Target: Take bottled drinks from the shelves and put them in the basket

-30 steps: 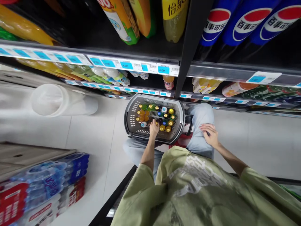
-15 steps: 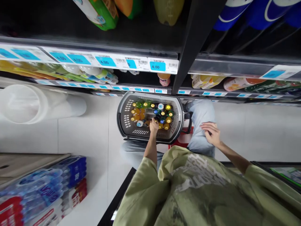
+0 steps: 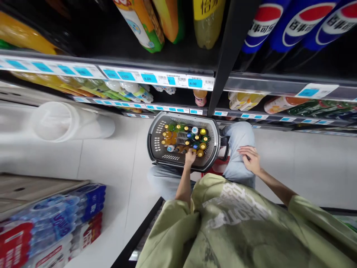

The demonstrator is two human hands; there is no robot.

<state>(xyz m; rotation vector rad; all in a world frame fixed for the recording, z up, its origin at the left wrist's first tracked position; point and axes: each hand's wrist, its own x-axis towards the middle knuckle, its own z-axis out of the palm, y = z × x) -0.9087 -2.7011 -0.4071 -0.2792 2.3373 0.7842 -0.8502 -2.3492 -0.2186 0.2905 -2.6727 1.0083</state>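
Note:
A grey shopping basket (image 3: 156,160) with a black rim stands between my knees, with several small bottles upright inside. My left hand (image 3: 190,158) reaches over its near side, fingers closed at the top of an orange bottle (image 3: 194,152) in the near row; the fingertips are partly hidden. Right of it is another orange bottle (image 3: 200,153) with a gold cap; a blue-capped bottle (image 3: 196,146) is just behind. Orange bottles (image 3: 168,141) line the left end and a green bottle (image 3: 170,127) the far side. My right hand (image 3: 251,158) rests on my right knee, fingers stretched out, holding nothing.
Shelves with price labels (image 3: 167,79) rise in front, carrying juice bottles and large blue-labelled cola bottles (image 3: 304,28). A white bucket (image 3: 75,121) stands left on the tiled floor. Packs of bottled water (image 3: 52,216) lie lower left. Something red (image 3: 216,166) shows under the basket.
My left hand has shifted right along the basket's near row, from a dark bottle to an orange one. My right hand stays on the knee. The view has turned slightly.

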